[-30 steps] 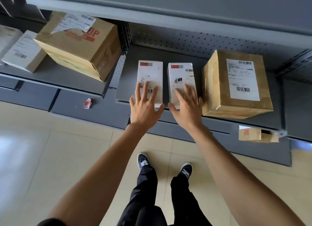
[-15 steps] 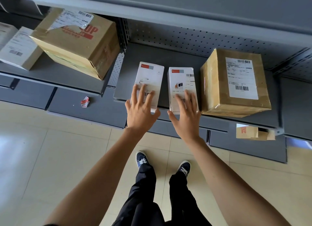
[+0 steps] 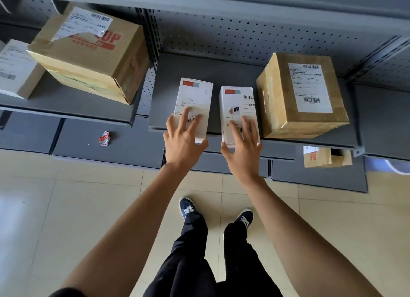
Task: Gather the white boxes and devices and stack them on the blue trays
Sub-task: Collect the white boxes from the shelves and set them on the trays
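Note:
Two white product boxes lie side by side on a grey metal shelf. My left hand rests with straight, spread fingers on the top of the left white box, its thumb by the box's front corner. My right hand lies the same way on the right white box. Both boxes stick out a little past the shelf's front edge. No blue tray is clearly in view.
A taped brown carton stands right beside the right box. A larger carton and a white parcel sit on the left shelf. A red-white scrap and a small carton lie on the lower shelf. Tiled floor below.
Both hands have drawn the two white boxes toward me, from fully on the shelf to overhanging its front edge. The camera has come closer.

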